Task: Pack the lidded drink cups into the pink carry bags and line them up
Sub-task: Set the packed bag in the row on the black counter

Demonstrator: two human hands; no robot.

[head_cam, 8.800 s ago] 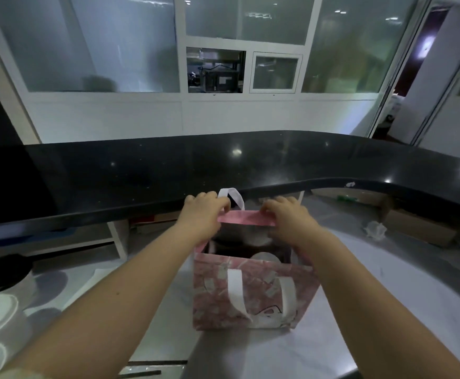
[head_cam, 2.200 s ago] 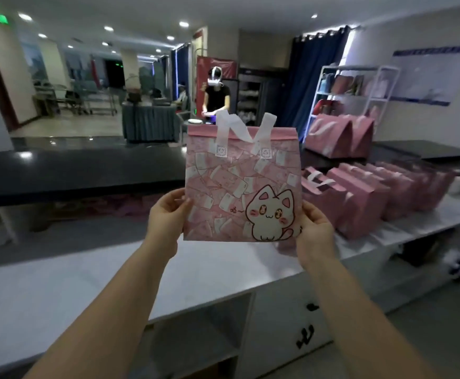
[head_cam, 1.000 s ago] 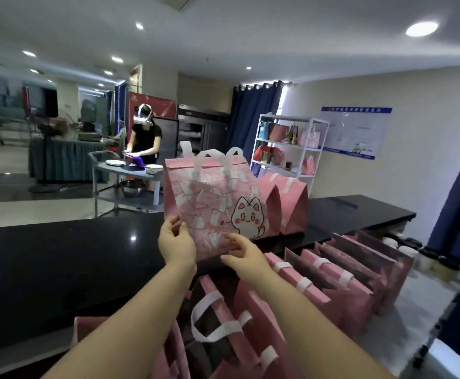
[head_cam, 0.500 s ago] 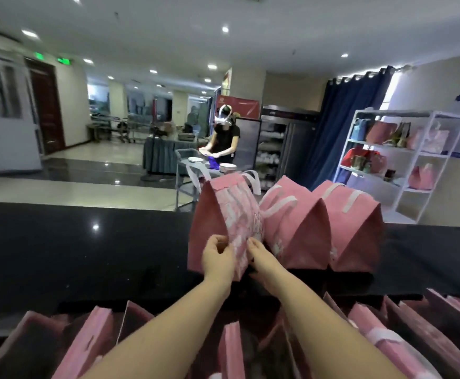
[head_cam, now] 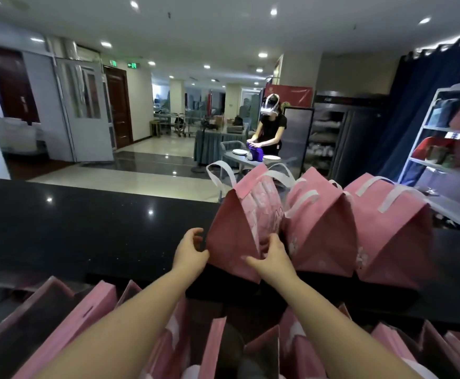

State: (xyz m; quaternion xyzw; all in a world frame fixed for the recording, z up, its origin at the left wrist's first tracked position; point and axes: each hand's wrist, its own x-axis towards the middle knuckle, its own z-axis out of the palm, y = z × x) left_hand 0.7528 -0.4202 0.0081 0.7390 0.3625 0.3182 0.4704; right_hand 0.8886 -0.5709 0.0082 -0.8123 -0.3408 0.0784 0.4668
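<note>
Holding pink bag (head_cam: 239, 236) upright at counter's (head_cam: 86, 228) near edge.
Gripped low by right hand (head_cam: 273, 259) (left hand (head_cam: 190, 253) loose, touching side).

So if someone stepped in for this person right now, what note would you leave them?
Left hand: curved at the lower left corner of the pink bag, thumb touching it; grip unclear.
Right hand: pinches the bag's near lower edge.
The bag stands on the black counter, beside two more bags on its right.
Done: three bags in a row up there.
Left: let go, straighten it if needed, then probably see to the bags nearest the camera, below the counter edge. Whether those hold cups cannot be seen.
</note>
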